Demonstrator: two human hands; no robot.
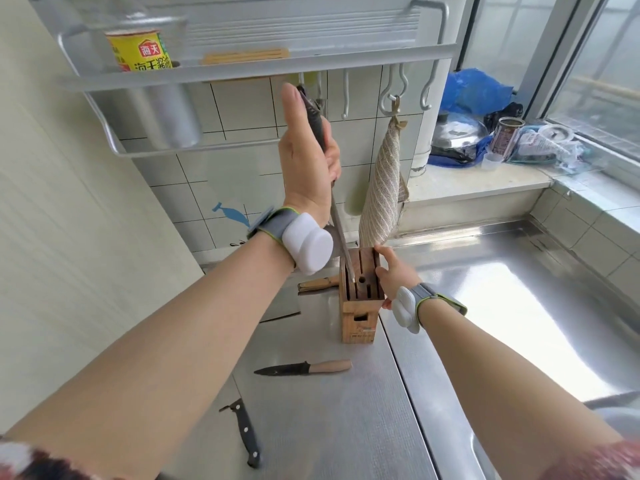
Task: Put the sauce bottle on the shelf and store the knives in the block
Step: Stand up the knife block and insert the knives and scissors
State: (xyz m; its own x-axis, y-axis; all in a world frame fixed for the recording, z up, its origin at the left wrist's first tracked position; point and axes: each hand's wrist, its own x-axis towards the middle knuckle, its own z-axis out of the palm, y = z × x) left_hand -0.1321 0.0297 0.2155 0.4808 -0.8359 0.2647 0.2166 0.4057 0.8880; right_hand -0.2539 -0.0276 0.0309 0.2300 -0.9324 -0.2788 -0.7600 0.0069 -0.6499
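Standing on the steel counter [346,427], the wooden knife block [360,296] is steadied by the right hand [394,275], fingers pressed against its 3 o'clock side. Left hand [308,161], fingers wrapped round a dark handle, holds a long knife [341,244] near-vertical, tip down in a slot. On the shelf [263,64] at 11 o'clock stands the sauce bottle [140,51], its yellow label in Chinese characters, "海天" legible.

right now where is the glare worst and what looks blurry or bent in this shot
Head view: strongest glare on the steel counter right of the knife block; the shelf and sauce bottle near the top edge look soft; wide-angle lens bows the window frames and stretches both forearms.
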